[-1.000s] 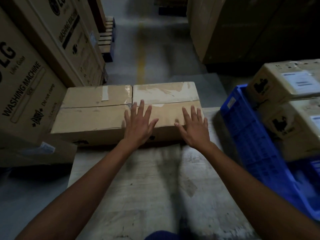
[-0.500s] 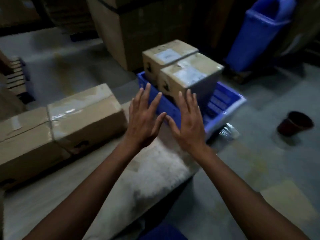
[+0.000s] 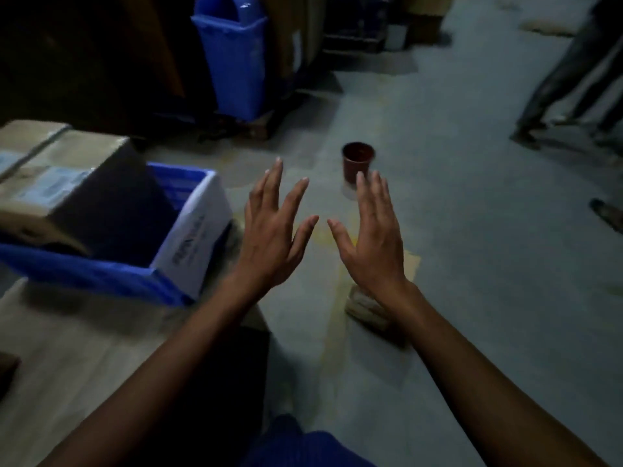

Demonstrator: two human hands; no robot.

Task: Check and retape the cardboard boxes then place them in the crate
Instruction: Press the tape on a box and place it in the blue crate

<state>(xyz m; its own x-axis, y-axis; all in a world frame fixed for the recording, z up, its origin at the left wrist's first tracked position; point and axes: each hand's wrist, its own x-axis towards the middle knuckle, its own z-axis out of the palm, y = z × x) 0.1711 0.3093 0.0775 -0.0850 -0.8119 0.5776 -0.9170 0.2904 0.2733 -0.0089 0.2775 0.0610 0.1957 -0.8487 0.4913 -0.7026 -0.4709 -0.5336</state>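
A blue crate (image 3: pixel 192 230) stands at the left on a low platform (image 3: pixel 84 358). Inside it sit taped cardboard boxes (image 3: pixel 57 176) with white labels. My left hand (image 3: pixel 274 230) hovers in the air just right of the crate's corner, fingers spread and holding nothing. My right hand (image 3: pixel 372 234) is held up beside it, palm down, fingers straight and empty. Both hands are over the grey floor and touch nothing.
A dark red pot (image 3: pixel 358 161) stands on the floor beyond my hands. A blue bin (image 3: pixel 234 59) is at the back. A folded cloth or sack (image 3: pixel 365 308) lies under my right wrist. Another person's legs (image 3: pixel 566 79) are at the far right.
The view has swung right, away from the two long boxes on the platform. My hands lifted off that box and now hover open past the crate, above the floor.
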